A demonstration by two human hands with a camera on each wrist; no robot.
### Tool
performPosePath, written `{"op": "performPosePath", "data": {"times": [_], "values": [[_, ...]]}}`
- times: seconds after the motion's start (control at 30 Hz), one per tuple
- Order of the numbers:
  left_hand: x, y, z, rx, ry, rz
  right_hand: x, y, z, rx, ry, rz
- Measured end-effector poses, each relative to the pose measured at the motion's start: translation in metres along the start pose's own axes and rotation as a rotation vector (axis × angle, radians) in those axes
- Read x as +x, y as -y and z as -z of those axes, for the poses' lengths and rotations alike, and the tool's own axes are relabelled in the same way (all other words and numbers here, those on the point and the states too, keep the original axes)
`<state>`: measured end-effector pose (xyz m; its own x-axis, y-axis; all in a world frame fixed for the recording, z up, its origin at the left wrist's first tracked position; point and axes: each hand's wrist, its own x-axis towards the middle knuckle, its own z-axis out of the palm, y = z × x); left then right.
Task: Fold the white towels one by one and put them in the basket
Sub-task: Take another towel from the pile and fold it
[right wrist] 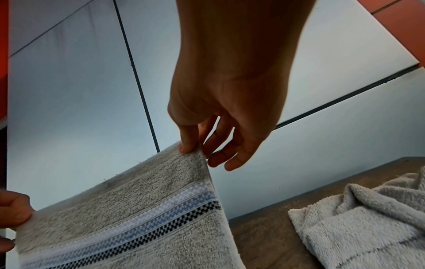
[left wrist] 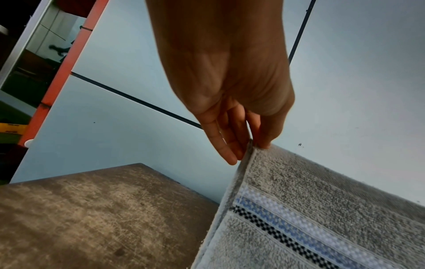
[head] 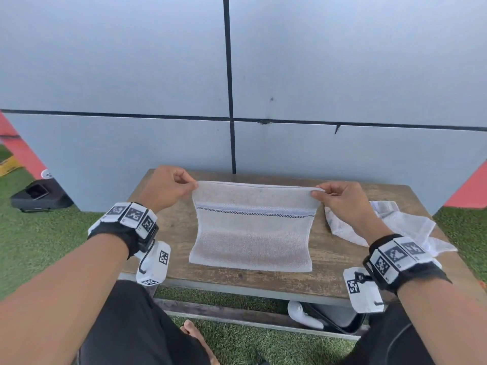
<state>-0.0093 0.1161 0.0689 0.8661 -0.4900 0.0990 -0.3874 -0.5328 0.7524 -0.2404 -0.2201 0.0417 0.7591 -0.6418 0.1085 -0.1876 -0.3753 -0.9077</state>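
A white towel [head: 251, 230] with a blue and black checked stripe hangs stretched between my two hands above the wooden table [head: 174, 233]; its lower edge rests near the table's front. My left hand [head: 168, 187] pinches the towel's top left corner [left wrist: 251, 147] between thumb and fingers. My right hand [head: 340, 198] pinches the top right corner [right wrist: 193, 151] the same way. The stripe shows close up in both wrist views [left wrist: 299, 223] [right wrist: 142, 223]. No basket is in view.
A second white towel [head: 411, 227] lies crumpled on the table's right side, also seen in the right wrist view [right wrist: 358, 223]. A grey panelled wall [head: 237, 88] stands right behind the table. Green turf [head: 39, 238] surrounds it; a dark case [head: 39, 196] lies at the left.
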Motion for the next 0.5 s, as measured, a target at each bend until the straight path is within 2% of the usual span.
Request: {"op": "performPosePath", "data": {"times": [0.3,0.5], "values": [[0.003,-0.02,-0.008,0.039,-0.06,-0.068,0.003,0.003,0.005,-0.024,-0.056,-0.013],[0.023,-0.027,0.002,0.128,0.033,-0.17,0.023,0.024,0.01,-0.22,-0.006,-0.012]]}}
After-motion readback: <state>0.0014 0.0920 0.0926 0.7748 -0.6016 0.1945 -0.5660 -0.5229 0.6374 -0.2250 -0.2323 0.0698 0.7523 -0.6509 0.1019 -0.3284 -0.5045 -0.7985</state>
